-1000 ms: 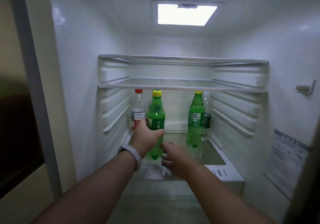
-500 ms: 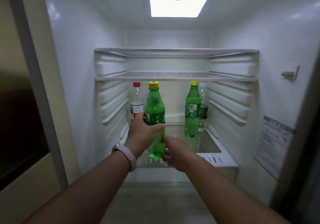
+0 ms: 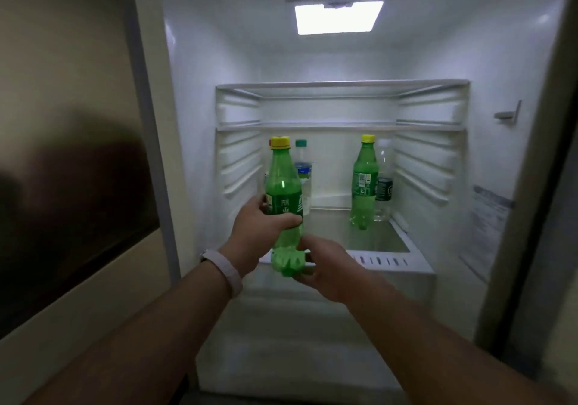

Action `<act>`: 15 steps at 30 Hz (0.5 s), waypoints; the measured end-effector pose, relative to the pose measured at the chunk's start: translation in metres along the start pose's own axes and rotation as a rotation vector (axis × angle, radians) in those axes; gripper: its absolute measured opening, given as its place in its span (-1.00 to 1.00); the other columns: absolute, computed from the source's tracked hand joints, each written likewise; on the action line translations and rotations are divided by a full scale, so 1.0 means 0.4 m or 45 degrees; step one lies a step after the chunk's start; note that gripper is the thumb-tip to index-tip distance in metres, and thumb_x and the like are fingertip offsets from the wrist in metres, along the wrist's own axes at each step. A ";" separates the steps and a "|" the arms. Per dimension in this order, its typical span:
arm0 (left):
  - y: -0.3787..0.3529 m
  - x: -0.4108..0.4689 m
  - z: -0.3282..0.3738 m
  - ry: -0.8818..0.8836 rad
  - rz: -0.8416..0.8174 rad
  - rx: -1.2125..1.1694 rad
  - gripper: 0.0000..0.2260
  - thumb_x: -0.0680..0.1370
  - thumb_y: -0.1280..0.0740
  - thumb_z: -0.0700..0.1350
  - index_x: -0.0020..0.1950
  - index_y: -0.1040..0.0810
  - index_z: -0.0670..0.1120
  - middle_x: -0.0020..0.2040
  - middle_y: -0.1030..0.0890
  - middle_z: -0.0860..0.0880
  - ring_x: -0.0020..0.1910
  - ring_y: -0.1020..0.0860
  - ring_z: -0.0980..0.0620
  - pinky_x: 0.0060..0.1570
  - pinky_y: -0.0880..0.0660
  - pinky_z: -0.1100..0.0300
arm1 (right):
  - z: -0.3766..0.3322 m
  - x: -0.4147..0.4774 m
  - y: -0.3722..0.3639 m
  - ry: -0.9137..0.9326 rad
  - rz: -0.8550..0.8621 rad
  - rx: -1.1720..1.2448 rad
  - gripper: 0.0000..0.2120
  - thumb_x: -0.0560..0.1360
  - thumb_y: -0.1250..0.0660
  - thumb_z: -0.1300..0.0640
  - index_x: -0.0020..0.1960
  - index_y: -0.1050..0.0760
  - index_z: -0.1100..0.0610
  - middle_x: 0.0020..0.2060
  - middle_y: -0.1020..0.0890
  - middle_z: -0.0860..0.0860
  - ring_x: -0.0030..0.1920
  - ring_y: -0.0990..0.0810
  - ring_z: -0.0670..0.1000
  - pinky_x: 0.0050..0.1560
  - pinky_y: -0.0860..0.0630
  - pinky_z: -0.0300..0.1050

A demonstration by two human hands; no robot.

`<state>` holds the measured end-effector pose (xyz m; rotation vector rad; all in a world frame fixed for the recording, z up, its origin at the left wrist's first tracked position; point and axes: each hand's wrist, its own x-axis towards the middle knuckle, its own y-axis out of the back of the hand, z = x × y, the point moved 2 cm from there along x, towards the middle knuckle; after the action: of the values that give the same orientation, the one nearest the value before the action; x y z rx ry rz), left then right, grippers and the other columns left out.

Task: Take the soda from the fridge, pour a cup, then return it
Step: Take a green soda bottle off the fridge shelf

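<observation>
The fridge [image 3: 200,98] stands open, lit by a ceiling light [image 3: 339,17]. The lower shelf [image 3: 391,260] has a white slotted front edge. An upper shelf [image 3: 341,128] lies close above the bottle caps, so there is little headroom over them. The middle of the lower shelf is bare glass, and the way out over its front edge is open.

The soda bottle [image 3: 283,185], green with a yellow cap, is nearly upright at the left end of the front edge. Its base hangs in front of that edge rather than on the glass. The left hand [image 3: 259,232], with a pale wristband [image 3: 225,271] behind it, grips the bottle around its label, thumb across the front. The right hand [image 3: 331,264] cups the base, thumb against the lower side and fingers curled beneath. Both hands are thus closed on the same bottle, left above right.

Just behind it, near the back left corner, stands a clear bottle with a teal cap [image 3: 302,170]. A second green bottle [image 3: 364,185] stands toward the back right corner, well apart from the hands. A clear bottle with a dark label [image 3: 383,185] stands just beside and behind that one. On the right wall are a small clip [image 3: 508,114] and a sticker [image 3: 488,226].
</observation>
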<state>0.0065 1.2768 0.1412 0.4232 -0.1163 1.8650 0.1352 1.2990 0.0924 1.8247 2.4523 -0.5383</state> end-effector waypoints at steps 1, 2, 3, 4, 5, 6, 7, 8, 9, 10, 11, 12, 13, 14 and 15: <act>0.007 -0.011 0.004 0.001 -0.013 -0.004 -0.63 0.26 -0.58 -0.20 0.03 -0.64 -0.08 -0.11 -0.72 -0.07 -0.13 -0.70 -0.06 -0.03 -0.63 -0.10 | 0.003 -0.013 -0.005 -0.006 -0.006 0.000 -0.74 0.53 -0.29 0.20 0.20 -0.53 0.22 -0.01 -0.66 0.18 -0.08 -0.68 0.12 -0.19 -0.62 -0.07; 0.014 -0.021 0.008 -0.003 -0.028 -0.008 -0.62 0.26 -0.58 -0.20 0.04 -0.64 -0.08 -0.11 -0.72 -0.07 -0.12 -0.70 -0.07 -0.03 -0.63 -0.12 | 0.006 -0.025 -0.008 -0.007 -0.014 -0.001 -0.73 0.53 -0.28 0.20 0.22 -0.52 0.22 0.01 -0.66 0.19 -0.07 -0.68 0.13 -0.19 -0.62 -0.07; 0.021 -0.031 0.011 -0.007 -0.040 -0.010 -0.61 0.25 -0.58 -0.19 0.05 -0.64 -0.07 -0.11 -0.72 -0.06 -0.12 -0.70 -0.06 -0.02 -0.63 -0.13 | 0.008 -0.037 -0.011 -0.010 -0.015 0.001 -0.72 0.53 -0.29 0.20 0.23 -0.51 0.23 0.02 -0.65 0.20 -0.07 -0.68 0.14 -0.19 -0.63 -0.07; 0.028 -0.042 0.016 -0.013 -0.053 -0.005 -0.60 0.26 -0.59 -0.18 0.06 -0.63 -0.06 -0.10 -0.72 -0.05 -0.12 -0.70 -0.05 -0.02 -0.63 -0.12 | 0.008 -0.054 -0.015 -0.010 -0.024 0.002 -0.72 0.53 -0.29 0.21 0.23 -0.50 0.23 0.02 -0.65 0.20 -0.08 -0.68 0.15 -0.20 -0.63 -0.07; 0.035 -0.054 0.021 -0.025 -0.066 0.000 -0.60 0.26 -0.59 -0.17 0.07 -0.63 -0.05 -0.09 -0.72 -0.04 -0.11 -0.70 -0.05 -0.02 -0.63 -0.11 | 0.008 -0.072 -0.020 -0.009 -0.030 0.003 -0.72 0.53 -0.29 0.22 0.22 -0.51 0.24 0.00 -0.65 0.20 -0.10 -0.68 0.16 -0.21 -0.63 -0.06; 0.043 -0.067 0.027 -0.042 -0.082 0.002 -0.61 0.28 -0.59 -0.16 0.07 -0.63 -0.03 -0.09 -0.72 -0.03 -0.10 -0.69 -0.05 -0.01 -0.63 -0.11 | 0.010 -0.089 -0.024 -0.006 -0.034 0.005 -0.73 0.52 -0.28 0.24 0.20 -0.51 0.25 -0.01 -0.65 0.20 -0.11 -0.68 0.17 -0.21 -0.63 -0.06; 0.052 -0.080 0.034 -0.056 -0.101 -0.008 -0.62 0.29 -0.59 -0.16 0.08 -0.63 -0.02 -0.08 -0.71 -0.03 -0.09 -0.69 -0.05 -0.01 -0.63 -0.11 | 0.011 -0.108 -0.027 -0.002 -0.036 0.003 -0.74 0.52 -0.27 0.25 0.19 -0.51 0.25 -0.02 -0.65 0.21 -0.12 -0.68 0.17 -0.20 -0.63 -0.04; 0.059 -0.094 0.042 -0.064 -0.122 -0.029 -0.63 0.31 -0.58 -0.18 0.08 -0.63 -0.02 -0.07 -0.71 -0.04 -0.08 -0.69 -0.05 -0.01 -0.63 -0.10 | 0.014 -0.127 -0.031 0.001 -0.033 0.008 -0.75 0.51 -0.26 0.26 0.18 -0.50 0.25 -0.02 -0.64 0.21 -0.12 -0.68 0.18 -0.20 -0.63 -0.04; 0.067 -0.108 0.049 -0.068 -0.141 -0.057 -0.64 0.32 -0.58 -0.19 0.08 -0.63 -0.03 -0.06 -0.71 -0.04 -0.07 -0.69 -0.06 0.00 -0.63 -0.10 | 0.015 -0.150 -0.036 0.005 -0.035 0.013 -0.75 0.51 -0.26 0.27 0.17 -0.50 0.24 -0.02 -0.64 0.21 -0.13 -0.68 0.18 -0.20 -0.62 -0.04; 0.074 -0.125 0.059 -0.076 -0.165 -0.082 -0.64 0.32 -0.58 -0.19 0.09 -0.64 -0.04 -0.05 -0.71 -0.04 -0.06 -0.69 -0.06 0.00 -0.63 -0.09 | 0.018 -0.172 -0.041 0.015 -0.030 0.016 -0.75 0.51 -0.26 0.27 0.18 -0.50 0.24 -0.02 -0.64 0.21 -0.13 -0.68 0.17 -0.22 -0.62 -0.04; 0.080 -0.141 0.068 -0.084 -0.188 -0.103 -0.63 0.32 -0.58 -0.19 0.10 -0.64 -0.04 -0.04 -0.71 -0.04 -0.04 -0.69 -0.07 0.01 -0.63 -0.09 | 0.021 -0.195 -0.045 0.026 -0.025 0.019 -0.76 0.51 -0.27 0.26 0.17 -0.50 0.24 -0.02 -0.64 0.21 -0.13 -0.67 0.17 -0.22 -0.62 -0.04; 0.086 -0.157 0.077 -0.093 -0.212 -0.118 -0.63 0.32 -0.57 -0.19 0.10 -0.64 -0.05 -0.03 -0.71 -0.05 -0.03 -0.69 -0.08 0.02 -0.63 -0.08 | 0.025 -0.219 -0.049 0.038 -0.025 0.025 -0.78 0.52 -0.27 0.26 0.16 -0.50 0.23 -0.03 -0.63 0.20 -0.12 -0.67 0.17 -0.20 -0.62 -0.03; 0.091 -0.176 0.087 -0.101 -0.234 -0.132 -0.65 0.33 -0.56 -0.19 0.09 -0.64 -0.05 -0.03 -0.72 -0.05 -0.02 -0.68 -0.10 0.02 -0.62 -0.07 | 0.029 -0.245 -0.053 0.048 -0.026 0.037 -0.83 0.53 -0.27 0.26 0.12 -0.50 0.22 -0.04 -0.63 0.19 -0.11 -0.66 0.17 -0.15 -0.63 -0.01; 0.096 -0.196 0.097 -0.109 -0.257 -0.147 -0.68 0.35 -0.55 -0.22 0.07 -0.63 -0.04 -0.03 -0.72 -0.05 -0.02 -0.68 -0.10 0.01 -0.62 -0.05 | 0.034 -0.273 -0.057 0.056 -0.025 0.048 -0.86 0.54 -0.26 0.26 0.09 -0.50 0.20 -0.04 -0.62 0.19 -0.09 -0.65 0.17 -0.10 -0.63 0.02; 0.100 -0.218 0.105 -0.106 -0.280 -0.173 -0.70 0.37 -0.53 -0.25 0.07 -0.63 -0.05 -0.04 -0.72 -0.05 -0.01 -0.68 -0.11 0.00 -0.62 -0.02 | 0.040 -0.301 -0.059 0.063 -0.018 0.056 -0.85 0.54 -0.26 0.27 0.10 -0.49 0.19 -0.02 -0.62 0.19 -0.07 -0.64 0.17 -0.08 -0.63 0.03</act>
<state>0.0028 1.1730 0.1552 0.4031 -0.2423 1.6130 0.1474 1.1773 0.1116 1.8601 2.5064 -0.5588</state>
